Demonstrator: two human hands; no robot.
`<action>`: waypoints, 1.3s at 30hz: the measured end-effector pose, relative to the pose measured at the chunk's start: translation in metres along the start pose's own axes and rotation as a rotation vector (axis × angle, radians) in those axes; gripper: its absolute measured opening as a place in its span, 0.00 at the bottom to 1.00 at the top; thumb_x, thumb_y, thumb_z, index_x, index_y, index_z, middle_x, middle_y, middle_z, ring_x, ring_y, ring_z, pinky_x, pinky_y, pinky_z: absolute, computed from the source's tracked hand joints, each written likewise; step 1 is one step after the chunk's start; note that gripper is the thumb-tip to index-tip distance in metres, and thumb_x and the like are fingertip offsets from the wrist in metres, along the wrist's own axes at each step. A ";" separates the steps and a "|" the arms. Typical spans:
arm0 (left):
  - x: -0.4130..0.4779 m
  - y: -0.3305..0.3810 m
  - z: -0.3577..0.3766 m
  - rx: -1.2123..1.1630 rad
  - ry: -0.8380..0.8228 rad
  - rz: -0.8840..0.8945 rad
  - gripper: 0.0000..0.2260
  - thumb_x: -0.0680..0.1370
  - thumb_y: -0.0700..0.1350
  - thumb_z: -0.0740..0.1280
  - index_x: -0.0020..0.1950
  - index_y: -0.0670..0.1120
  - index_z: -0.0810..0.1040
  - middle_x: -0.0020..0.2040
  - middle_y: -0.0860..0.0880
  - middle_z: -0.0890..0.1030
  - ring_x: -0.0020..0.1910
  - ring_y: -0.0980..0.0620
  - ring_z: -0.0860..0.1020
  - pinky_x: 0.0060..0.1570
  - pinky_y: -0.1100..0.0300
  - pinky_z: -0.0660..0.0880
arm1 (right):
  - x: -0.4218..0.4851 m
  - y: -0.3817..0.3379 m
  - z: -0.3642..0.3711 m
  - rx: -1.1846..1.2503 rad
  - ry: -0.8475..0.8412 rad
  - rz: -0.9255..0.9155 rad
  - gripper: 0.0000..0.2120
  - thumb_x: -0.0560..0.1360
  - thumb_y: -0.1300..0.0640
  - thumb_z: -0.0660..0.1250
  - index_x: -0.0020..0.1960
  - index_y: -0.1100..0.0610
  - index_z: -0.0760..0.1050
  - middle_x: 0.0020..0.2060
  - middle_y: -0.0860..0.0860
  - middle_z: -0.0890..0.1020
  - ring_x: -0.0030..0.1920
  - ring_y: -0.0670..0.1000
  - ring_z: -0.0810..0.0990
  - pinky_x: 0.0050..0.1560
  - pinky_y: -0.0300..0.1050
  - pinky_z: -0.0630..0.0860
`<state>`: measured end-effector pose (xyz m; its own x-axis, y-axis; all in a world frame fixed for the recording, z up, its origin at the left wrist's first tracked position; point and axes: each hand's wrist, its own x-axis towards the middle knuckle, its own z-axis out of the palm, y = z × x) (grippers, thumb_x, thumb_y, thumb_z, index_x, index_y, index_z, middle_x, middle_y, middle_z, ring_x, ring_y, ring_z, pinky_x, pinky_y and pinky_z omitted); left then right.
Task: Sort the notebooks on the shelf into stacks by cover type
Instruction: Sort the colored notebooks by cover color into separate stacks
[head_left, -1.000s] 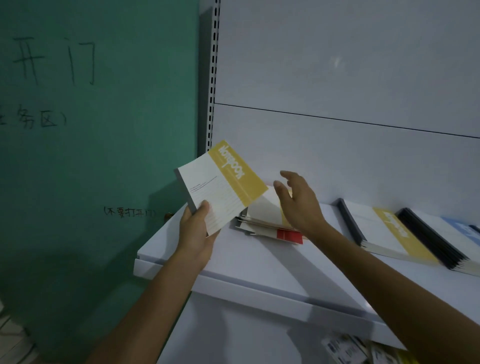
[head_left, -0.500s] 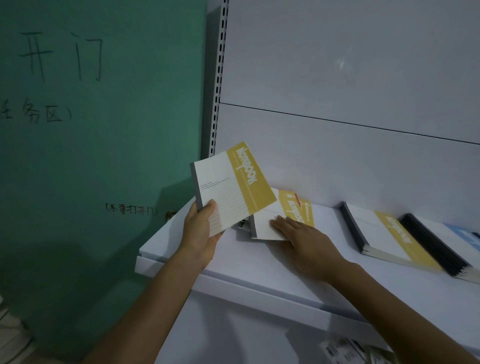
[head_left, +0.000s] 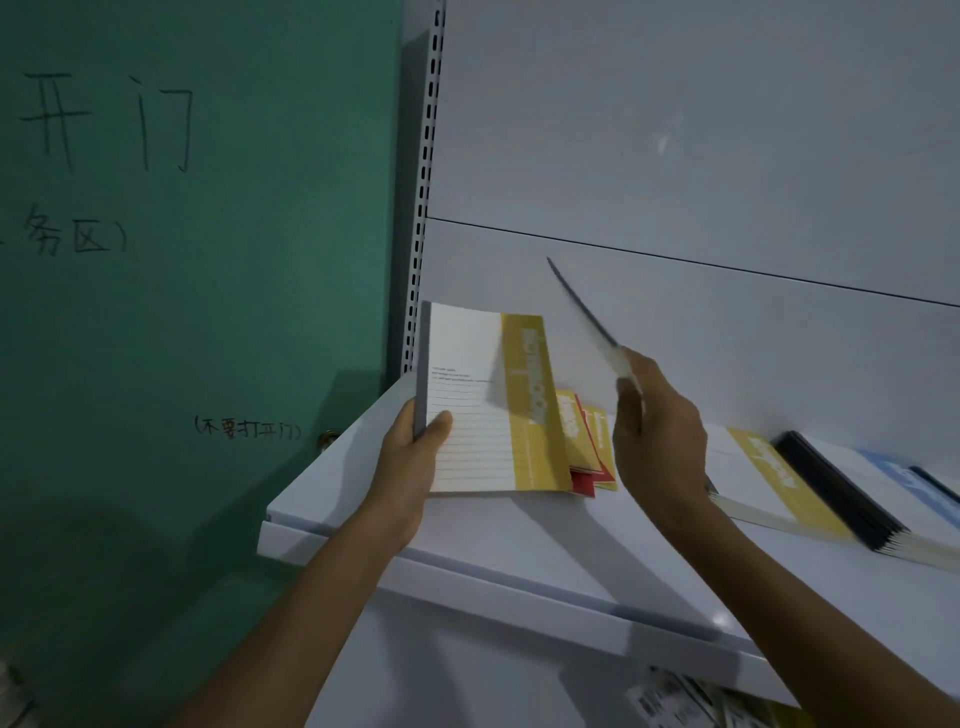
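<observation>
My left grip (head_left: 415, 457) clasps a yellow-striped notebook (head_left: 478, 395) by its spine over the shelf's (head_left: 519, 540) left end. My right grip (head_left: 660, 441) pinches a thin notebook (head_left: 587, 317), raised edge-on above the shelf's middle. Between them lies a mixed pile (head_left: 587, 447); a yellow stack (head_left: 769, 478) and a black-spined stack (head_left: 841, 499) sit rightward.

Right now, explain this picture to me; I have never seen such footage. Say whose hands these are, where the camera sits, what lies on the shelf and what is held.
There is no machine: a person wears one camera on the head, looking down at their own bare hands. The left hand grips a yellow-banded notebook by its spine. The right hand pinches a thin notebook, raised, edge-on and blurred. On the white shelf lie a loose pile of yellow and red covers, a yellow stack and a black-spined stack.
</observation>
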<state>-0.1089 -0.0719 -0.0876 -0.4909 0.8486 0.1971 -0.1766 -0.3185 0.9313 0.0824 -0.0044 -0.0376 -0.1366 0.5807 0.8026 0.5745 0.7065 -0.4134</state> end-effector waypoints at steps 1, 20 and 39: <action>-0.001 0.000 0.001 0.022 -0.021 0.005 0.12 0.82 0.42 0.59 0.62 0.55 0.73 0.58 0.53 0.81 0.57 0.52 0.79 0.58 0.52 0.75 | -0.002 -0.007 0.002 -0.019 0.010 -0.085 0.16 0.79 0.63 0.59 0.66 0.57 0.72 0.48 0.56 0.82 0.42 0.54 0.81 0.40 0.40 0.74; -0.008 0.001 0.000 0.136 -0.097 0.045 0.11 0.81 0.43 0.61 0.56 0.59 0.74 0.56 0.53 0.81 0.53 0.52 0.81 0.51 0.55 0.79 | -0.047 -0.007 0.041 -0.282 -0.492 -0.541 0.26 0.79 0.41 0.52 0.72 0.53 0.65 0.69 0.54 0.71 0.68 0.57 0.71 0.65 0.57 0.70; -0.103 0.006 0.160 0.255 -0.295 0.200 0.14 0.80 0.40 0.63 0.60 0.57 0.73 0.55 0.59 0.82 0.55 0.61 0.79 0.56 0.66 0.75 | -0.061 0.090 -0.142 0.678 -0.172 0.616 0.09 0.79 0.56 0.61 0.59 0.50 0.71 0.45 0.43 0.83 0.46 0.43 0.82 0.39 0.35 0.74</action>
<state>0.0773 -0.0937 -0.0529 -0.2232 0.8768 0.4258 0.1318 -0.4057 0.9045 0.2572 -0.0339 -0.0623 -0.1136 0.9452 0.3060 -0.0017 0.3078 -0.9515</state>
